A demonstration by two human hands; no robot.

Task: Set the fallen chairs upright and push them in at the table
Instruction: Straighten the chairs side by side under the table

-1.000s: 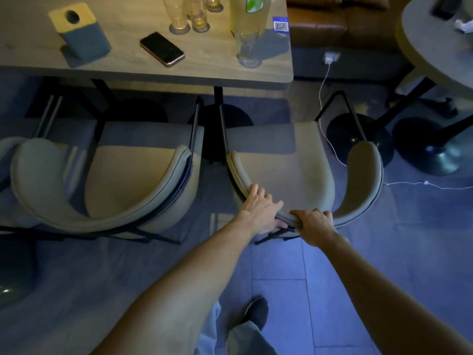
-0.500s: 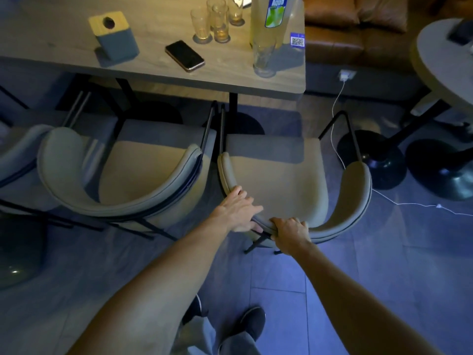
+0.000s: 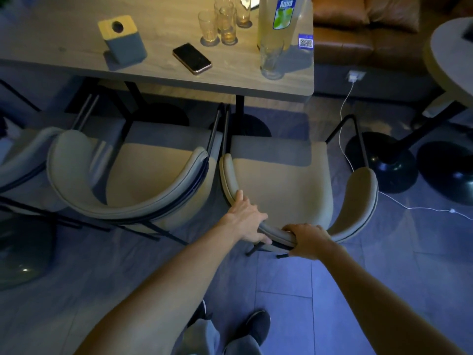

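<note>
A beige curved-back chair (image 3: 281, 190) stands upright in front of me, its seat front tucked just under the wooden table (image 3: 163, 80). My left hand (image 3: 247, 219) lies over the left part of its backrest, fingers wrapped on the rim. My right hand (image 3: 307, 239) grips the middle of the same backrest from behind. A second matching chair (image 3: 143, 180) stands upright just to its left, almost touching it. Part of a third chair (image 3: 23, 160) shows at the far left edge.
The table carries a phone (image 3: 192, 58), several glasses (image 3: 220, 26), a tall bottle (image 3: 279, 24), a tumbler (image 3: 271, 60) and a small box (image 3: 122, 39). A white charging cable (image 3: 343, 139) trails over the floor at right, by black table bases (image 3: 378, 162). A brown sofa (image 3: 363, 29) lies behind.
The chair in my hands has slid forward and left toward the table, closing the gap to the neighbouring chair. My left hand has shifted further along the backrest's left side.
</note>
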